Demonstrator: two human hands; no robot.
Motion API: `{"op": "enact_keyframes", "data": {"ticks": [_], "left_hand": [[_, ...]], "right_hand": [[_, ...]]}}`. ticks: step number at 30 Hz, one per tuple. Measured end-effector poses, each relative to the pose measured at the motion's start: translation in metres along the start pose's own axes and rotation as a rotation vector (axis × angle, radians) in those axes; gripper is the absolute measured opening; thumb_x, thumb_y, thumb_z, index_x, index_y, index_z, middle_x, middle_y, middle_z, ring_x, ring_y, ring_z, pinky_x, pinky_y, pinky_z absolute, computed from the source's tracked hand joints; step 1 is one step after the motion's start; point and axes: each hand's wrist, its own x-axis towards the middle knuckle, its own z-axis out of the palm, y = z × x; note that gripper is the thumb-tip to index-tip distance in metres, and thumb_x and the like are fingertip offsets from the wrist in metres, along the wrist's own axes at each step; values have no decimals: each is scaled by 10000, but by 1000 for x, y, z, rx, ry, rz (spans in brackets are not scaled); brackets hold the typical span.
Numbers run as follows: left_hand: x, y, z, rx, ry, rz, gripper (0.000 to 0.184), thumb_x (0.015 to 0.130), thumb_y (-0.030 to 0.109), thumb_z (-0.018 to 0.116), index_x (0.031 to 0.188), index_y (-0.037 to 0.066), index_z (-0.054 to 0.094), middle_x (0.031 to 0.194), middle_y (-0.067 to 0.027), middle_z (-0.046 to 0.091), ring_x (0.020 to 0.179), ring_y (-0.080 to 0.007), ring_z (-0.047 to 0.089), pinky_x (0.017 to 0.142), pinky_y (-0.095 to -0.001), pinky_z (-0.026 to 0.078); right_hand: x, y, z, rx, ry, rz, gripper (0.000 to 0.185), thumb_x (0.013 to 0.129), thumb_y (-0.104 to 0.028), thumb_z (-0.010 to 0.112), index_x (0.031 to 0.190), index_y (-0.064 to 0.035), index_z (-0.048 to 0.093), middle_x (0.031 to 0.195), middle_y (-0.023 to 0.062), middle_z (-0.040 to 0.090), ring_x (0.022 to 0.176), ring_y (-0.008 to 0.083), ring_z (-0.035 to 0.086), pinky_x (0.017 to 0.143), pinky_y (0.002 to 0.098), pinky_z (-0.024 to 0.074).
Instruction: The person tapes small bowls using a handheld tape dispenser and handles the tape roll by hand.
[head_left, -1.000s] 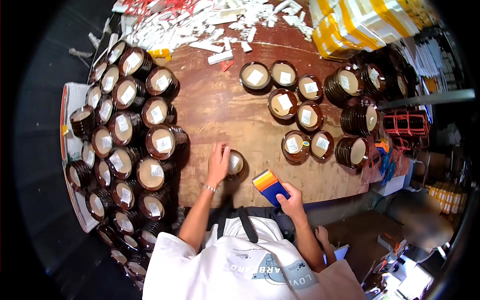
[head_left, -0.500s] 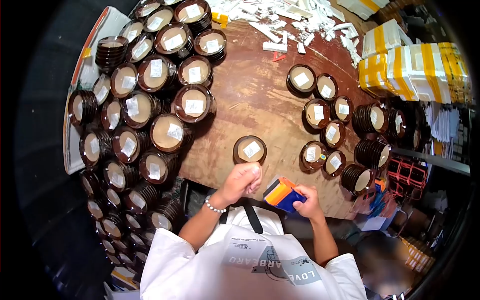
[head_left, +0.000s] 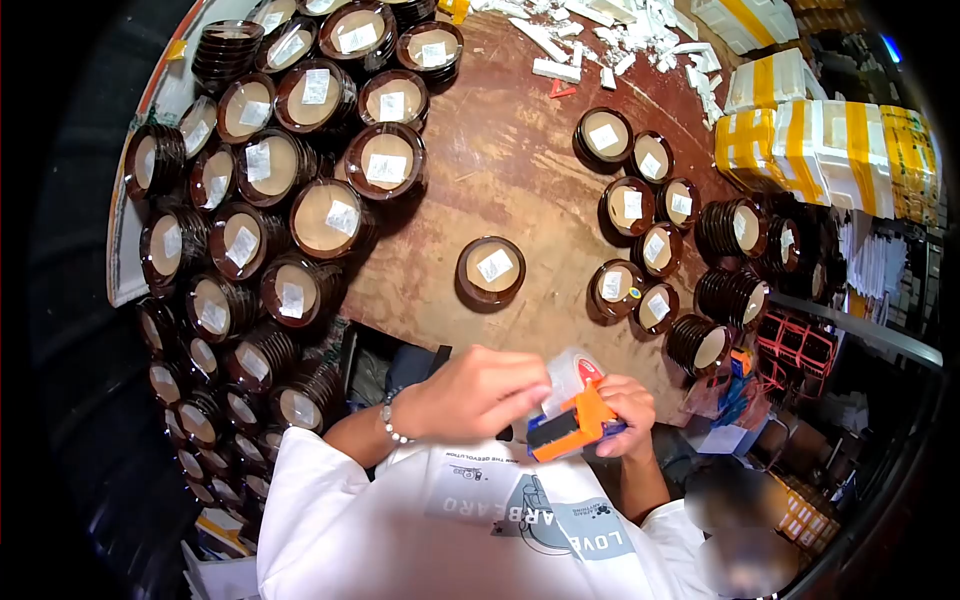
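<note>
My right hand [head_left: 630, 413] grips an orange and blue tape dispenser [head_left: 572, 425], with a roll of clear tape [head_left: 573, 377] showing at its top. Close to the dispenser's left side is my left hand [head_left: 480, 392], its fingers pinched together and slightly blurred; whether tape is between them is too small to make out. Beyond both hands, a round dark-rimmed stack [head_left: 491, 273] with a tan top and a white label stands alone on the wooden table [head_left: 440, 290]. Neither hand touches it.
Many similar labelled stacks [head_left: 327, 217] crowd the left side. More stacks [head_left: 655, 249] stand at the right. White foam scraps [head_left: 640, 30] lie at the back, near white boxes with yellow tape [head_left: 800, 150]. Blurred shapes [head_left: 745, 520] are at lower right.
My left hand has left the single stack and come back toward my body beside the dispenser. The dispenser has turned in my right hand, and its tape roll now shows. The view has shifted.
</note>
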Motion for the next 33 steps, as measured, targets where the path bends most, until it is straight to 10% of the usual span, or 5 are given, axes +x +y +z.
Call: {"op": "enact_keyframes", "data": {"ticks": [5,9,12,19,33], "left_hand": [[-2,18,-25,-77,34,-116,139,983,127,602,974,7,672,850,-97,670,659,-244,635,629,-360,508],[0,27,-8,-254,-234,85,357,962,143,633,1288,1,663,1202,-141,631,1092,-301,601,921,-394,508],[-4,48,-9,-262,-221,118,389,903,95,695,1282,9,675,1215,-122,629,1106,-294,590,927,-400,504],[-11,63,-10,-287,-263,151,372,761,-9,779,1128,31,731,1140,-80,693,968,-299,636,846,-387,539],[-12,76,-2,-124,-206,167,319,790,88,814,1089,25,724,1027,-98,653,858,-289,609,744,-376,504]], "right_hand": [[-1,-27,-8,-60,18,-28,626,812,-584,807,808,18,635,677,101,675,561,260,671,603,354,527],[1,-50,-10,-228,-40,-181,488,807,-440,822,756,-9,597,651,87,653,562,240,672,596,351,530],[4,-78,-13,-607,-86,-228,225,678,-179,733,726,-55,552,619,40,617,554,209,652,587,323,496],[-1,-100,-25,-784,-169,-524,234,543,-167,680,636,-56,496,623,71,646,571,186,646,553,308,434],[14,-78,-20,-975,122,-1006,194,672,-94,696,675,-148,510,540,-85,609,522,17,587,576,194,285]]}}
